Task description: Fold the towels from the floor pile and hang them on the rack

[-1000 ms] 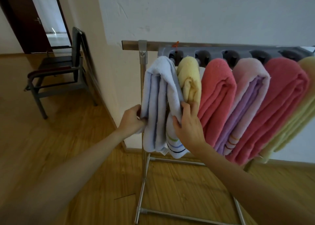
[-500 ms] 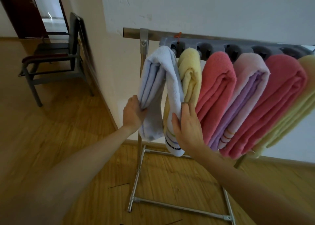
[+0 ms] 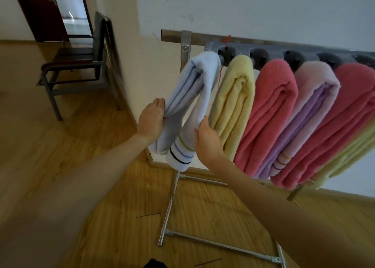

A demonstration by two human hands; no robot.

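Note:
A folded pale blue towel (image 3: 199,79) with striped ends hangs over the left end of the metal rack (image 3: 185,44). My left hand (image 3: 151,119) grips its rear hanging half, and my right hand (image 3: 208,140) holds the front half just above the stripes. To its right on the rack hang a yellow towel (image 3: 235,105), a coral towel (image 3: 272,109), a pink and lilac towel (image 3: 304,113), another coral towel (image 3: 345,125) and a pale yellow towel (image 3: 349,156). The floor pile is out of view.
A dark metal chair (image 3: 77,68) stands at the left by the wall corner, with a doorway (image 3: 69,10) behind it. The rack's steel foot bar (image 3: 221,245) lies across the wooden floor below my arms. A dark object (image 3: 155,264) shows at the bottom edge.
Both hands have stayed on the blue towel while its two hanging halves have spread apart; my left hand has pulled the rear half leftward. The view has shifted slightly.

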